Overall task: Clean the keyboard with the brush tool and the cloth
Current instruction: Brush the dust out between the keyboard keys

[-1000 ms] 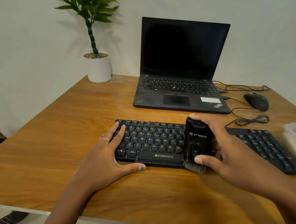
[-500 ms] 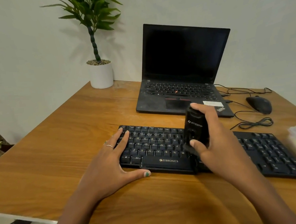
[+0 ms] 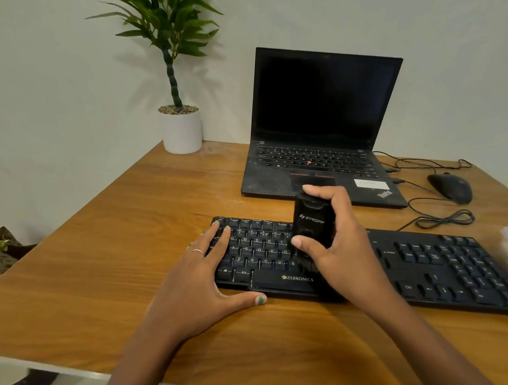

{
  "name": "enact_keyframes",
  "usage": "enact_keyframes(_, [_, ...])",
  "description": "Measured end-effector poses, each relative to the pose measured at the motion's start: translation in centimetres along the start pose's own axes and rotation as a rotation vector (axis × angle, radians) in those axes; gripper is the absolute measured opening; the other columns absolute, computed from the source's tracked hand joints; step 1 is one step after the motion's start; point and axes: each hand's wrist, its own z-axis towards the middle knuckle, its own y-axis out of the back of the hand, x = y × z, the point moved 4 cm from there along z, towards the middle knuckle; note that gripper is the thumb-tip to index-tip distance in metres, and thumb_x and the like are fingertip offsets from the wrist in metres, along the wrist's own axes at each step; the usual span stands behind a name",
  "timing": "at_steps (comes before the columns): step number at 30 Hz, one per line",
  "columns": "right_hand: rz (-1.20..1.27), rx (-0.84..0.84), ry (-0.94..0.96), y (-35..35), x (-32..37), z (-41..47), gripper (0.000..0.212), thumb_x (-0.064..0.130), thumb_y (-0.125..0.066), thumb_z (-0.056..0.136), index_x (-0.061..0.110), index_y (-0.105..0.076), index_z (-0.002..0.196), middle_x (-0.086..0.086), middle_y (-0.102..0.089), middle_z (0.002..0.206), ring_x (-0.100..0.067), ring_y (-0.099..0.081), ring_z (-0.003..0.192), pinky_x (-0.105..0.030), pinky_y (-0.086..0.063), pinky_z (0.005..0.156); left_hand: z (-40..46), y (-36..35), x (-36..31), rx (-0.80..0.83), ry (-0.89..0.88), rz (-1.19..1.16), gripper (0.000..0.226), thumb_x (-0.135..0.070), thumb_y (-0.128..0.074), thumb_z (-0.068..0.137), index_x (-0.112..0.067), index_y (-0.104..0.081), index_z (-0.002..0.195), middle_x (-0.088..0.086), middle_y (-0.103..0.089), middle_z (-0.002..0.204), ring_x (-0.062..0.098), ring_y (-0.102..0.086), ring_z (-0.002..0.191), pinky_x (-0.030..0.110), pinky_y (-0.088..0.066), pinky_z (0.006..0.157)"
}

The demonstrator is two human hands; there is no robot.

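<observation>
The person is in the brushing step, with the right hand (image 3: 343, 245) wrapped around the brush tool (image 3: 313, 230) on the keyboard (image 3: 426, 265) while the flat left hand (image 3: 199, 279) steadies it, so next probably comes sweeping along the keys.

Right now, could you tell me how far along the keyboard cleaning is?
Brushing is under way: the right hand grips the brush tool on the keyboard middle, while the left hand steadies its left end. Wiping remains; no cloth is in either hand.
</observation>
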Motion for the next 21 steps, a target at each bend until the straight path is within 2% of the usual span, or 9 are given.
enact_keyframes(2, [0.034,0.039,0.03,-1.0,0.3,0.0,0.065,0.01,-0.069,0.08,0.048,-0.033,0.117,0.027,-0.045,0.104,0.015,-0.05,0.096,-0.01,-0.051,0.069,0.0,0.0,0.0,-0.003,0.001,-0.011,0.13,-0.104,-0.03,0.043,-0.042,0.007,0.151,-0.024,0.016,0.158,0.01,-0.005,0.148,0.037,-0.022,0.119])
enact_keyframes(4, [0.023,0.101,0.052,-1.0,0.5,0.1,0.066,0.011,-0.069,0.08,0.053,-0.032,0.114,0.029,-0.045,0.105,0.017,-0.049,0.098,-0.011,-0.051,0.072,0.0,-0.1,0.1,0.004,0.002,-0.007,0.129,-0.104,-0.031,0.044,-0.043,0.008,0.15,-0.024,0.017,0.157,0.01,-0.005,0.148,0.038,-0.023,0.119])
enact_keyframes(8, [-0.119,0.249,0.002,1.3,0.0,0.6,0.065,0.015,-0.068,0.082,0.05,-0.027,0.118,0.02,-0.049,0.103,-0.003,-0.058,0.091,-0.022,-0.055,0.069,0.0,0.0,0.1,-0.004,-0.001,-0.016,0.129,-0.104,-0.032,0.044,-0.043,0.006,0.151,-0.025,0.015,0.158,0.011,-0.004,0.148,0.039,-0.023,0.119])
enact_keyframes(12, [-0.11,0.177,0.036,1.0,0.2,0.6,0.066,0.015,-0.069,0.08,0.052,-0.028,0.116,0.023,-0.048,0.103,0.0,-0.056,0.093,-0.021,-0.054,0.069,0.1,-0.1,0.1,-0.006,-0.001,-0.015,0.13,-0.104,-0.031,0.043,-0.042,0.005,0.151,-0.024,0.015,0.158,0.011,-0.004,0.149,0.04,-0.024,0.119])
enact_keyframes(17, [-0.007,0.062,0.124,-1.6,0.3,-0.4,0.069,0.013,-0.068,0.081,0.062,-0.031,0.112,0.038,-0.044,0.107,0.013,-0.049,0.102,-0.012,-0.051,0.073,0.0,-0.1,0.1,-0.012,-0.001,-0.012,0.13,-0.104,-0.031,0.044,-0.042,0.004,0.152,-0.023,0.014,0.159,0.012,-0.006,0.149,0.039,-0.024,0.119])
enact_keyframes(19, [-0.018,0.094,0.076,-0.2,0.1,-0.3,0.067,0.014,-0.068,0.081,0.061,-0.03,0.11,0.03,-0.047,0.104,0.015,-0.051,0.097,-0.013,-0.052,0.068,0.0,-0.1,0.1,-0.007,0.004,-0.007,0.129,-0.104,-0.031,0.044,-0.042,0.004,0.152,-0.024,0.014,0.158,0.012,-0.006,0.149,0.04,-0.025,0.118])
enact_keyframes(21, [-0.065,0.148,0.027,1.3,-0.3,-0.1,0.064,0.015,-0.068,0.081,0.056,-0.028,0.109,0.021,-0.049,0.099,0.009,-0.056,0.09,-0.015,-0.052,0.062,0.0,0.0,0.1,-0.006,0.007,-0.004,0.13,-0.104,-0.03,0.042,-0.043,0.004,0.151,-0.024,0.014,0.158,0.012,-0.006,0.149,0.04,-0.025,0.118])
